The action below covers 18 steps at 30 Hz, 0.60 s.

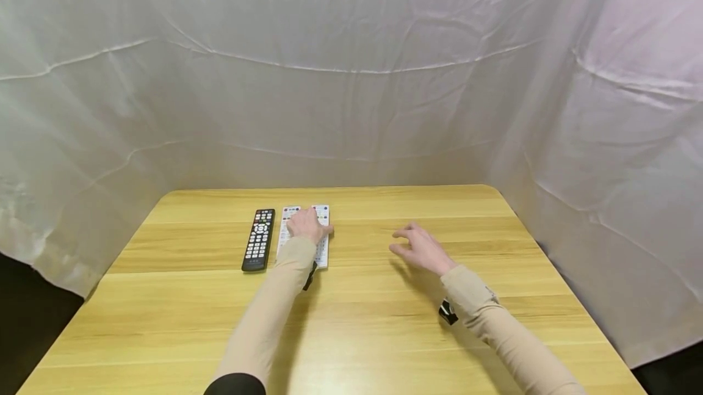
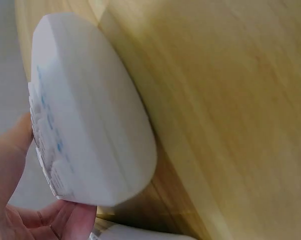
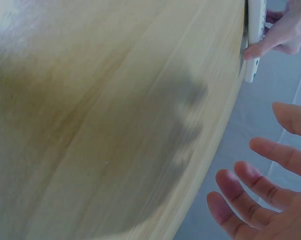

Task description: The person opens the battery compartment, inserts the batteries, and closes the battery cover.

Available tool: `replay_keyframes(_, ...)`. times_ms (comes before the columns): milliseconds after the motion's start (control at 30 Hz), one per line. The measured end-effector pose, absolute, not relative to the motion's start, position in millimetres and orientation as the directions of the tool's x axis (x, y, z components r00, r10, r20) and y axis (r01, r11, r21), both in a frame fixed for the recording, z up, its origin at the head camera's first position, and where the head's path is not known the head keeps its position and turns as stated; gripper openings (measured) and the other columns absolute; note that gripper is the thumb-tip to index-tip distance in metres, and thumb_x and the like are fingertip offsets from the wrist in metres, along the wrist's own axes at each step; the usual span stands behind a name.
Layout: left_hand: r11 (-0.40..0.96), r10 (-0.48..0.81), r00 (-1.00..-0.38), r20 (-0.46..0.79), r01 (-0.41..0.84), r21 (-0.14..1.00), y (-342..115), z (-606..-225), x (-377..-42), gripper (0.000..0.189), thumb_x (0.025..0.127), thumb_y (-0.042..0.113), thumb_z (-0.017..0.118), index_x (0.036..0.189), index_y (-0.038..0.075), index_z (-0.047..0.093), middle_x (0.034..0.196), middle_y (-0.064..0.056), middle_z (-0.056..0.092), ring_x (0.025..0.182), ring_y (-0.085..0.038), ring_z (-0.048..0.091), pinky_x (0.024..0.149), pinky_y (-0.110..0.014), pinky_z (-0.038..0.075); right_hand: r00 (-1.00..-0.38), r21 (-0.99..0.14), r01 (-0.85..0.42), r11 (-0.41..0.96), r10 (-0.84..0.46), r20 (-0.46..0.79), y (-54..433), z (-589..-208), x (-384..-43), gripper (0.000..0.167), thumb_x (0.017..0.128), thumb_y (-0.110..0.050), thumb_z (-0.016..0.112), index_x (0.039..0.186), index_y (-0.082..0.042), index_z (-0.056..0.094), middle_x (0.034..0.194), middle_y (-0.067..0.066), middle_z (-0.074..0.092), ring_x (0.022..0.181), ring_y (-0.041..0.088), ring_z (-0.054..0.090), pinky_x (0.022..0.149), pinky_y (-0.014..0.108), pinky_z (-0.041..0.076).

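Note:
My left hand (image 1: 307, 225) grips a white remote control (image 1: 323, 254) across its width, the thumb at its right edge. In the left wrist view this white remote (image 2: 90, 110) shows its end close up, with the fingers and thumb of the left hand (image 2: 15, 185) about its sides. A second white remote (image 1: 283, 237) lies just left of it, partly covered by the hand and sleeve. My right hand (image 1: 421, 250) hovers over the table to the right, its fingers spread and loosely bent, holding nothing. The right wrist view also shows those separate fingers (image 3: 270, 192).
A black remote control (image 1: 258, 239) lies left of the white pair, roughly parallel to them. The wooden table (image 1: 362, 322) has rounded far corners. Pale cloth curtains (image 1: 351, 108) hang behind it and at both sides.

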<state>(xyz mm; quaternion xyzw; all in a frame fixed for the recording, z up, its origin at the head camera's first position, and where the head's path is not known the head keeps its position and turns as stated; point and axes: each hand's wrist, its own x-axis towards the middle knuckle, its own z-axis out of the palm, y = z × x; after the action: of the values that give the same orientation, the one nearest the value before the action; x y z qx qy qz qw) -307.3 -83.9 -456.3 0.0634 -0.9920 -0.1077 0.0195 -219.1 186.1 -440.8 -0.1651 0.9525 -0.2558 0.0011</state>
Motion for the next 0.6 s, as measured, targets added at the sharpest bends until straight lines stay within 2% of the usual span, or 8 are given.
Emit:
replay_keyframes(167,0.966,-0.136,-0.99,0.022,-0.127,0.225,-82.0,-457.1,-307.1,0.055,0.076,0.055,0.082,0.091,0.004,0.068,0.085,-0.011,0.068,0.073,-0.022,0.06,0.06,-0.03,0.054,-0.946,-0.488,-0.312,0.815,-0.316,0.078,187.6,-441.3,-218.0,0.047,0.098,-0.029,0.064,0.132,0.003,0.061,0.127,0.023,0.06,0.101,0.034,0.063,0.086,0.049,0.06)
replay_keyframes(333,0.964,-0.131,-0.991,0.017,-0.123,0.235,-81.0,-457.9,-307.4,0.052,0.077,0.052,0.082,0.091,0.004,0.068,0.085,-0.011,0.069,0.076,-0.024,0.062,0.068,-0.035,0.058,-0.945,-0.475,-0.317,0.821,-0.317,0.082,188.4,-442.3,-217.9,0.046,0.098,-0.03,0.064,0.132,0.002,0.062,0.13,0.023,0.059,0.111,0.039,0.062,0.094,0.055,0.057)
replay_keyframes(433,0.965,-0.125,-0.992,0.021,-0.116,0.233,-80.7,-457.7,-307.9,0.051,0.077,0.053,0.082,0.087,0.005,0.067,0.08,-0.01,0.066,0.072,-0.023,0.06,0.063,-0.033,0.055,-0.946,-0.472,-0.314,0.824,-0.315,0.079,188.7,-443.1,-218.6,0.045,0.098,-0.029,0.064,0.132,0.002,0.062,0.132,0.024,0.059,0.115,0.041,0.061,0.098,0.057,0.056)
replay_keyframes(600,0.974,-0.116,-0.992,0.042,-0.105,0.2,-81.9,-456.2,-307.2,0.055,0.078,0.06,0.078,0.079,0.007,0.065,0.074,-0.006,0.063,0.062,-0.018,0.052,0.05,-0.025,0.042,-0.947,-0.47,-0.307,0.828,-0.314,0.066,190.6,-443.8,-221.5,0.045,0.099,-0.028,0.063,0.133,0.002,0.061,0.131,0.024,0.059,0.114,0.041,0.061,0.098,0.057,0.056)
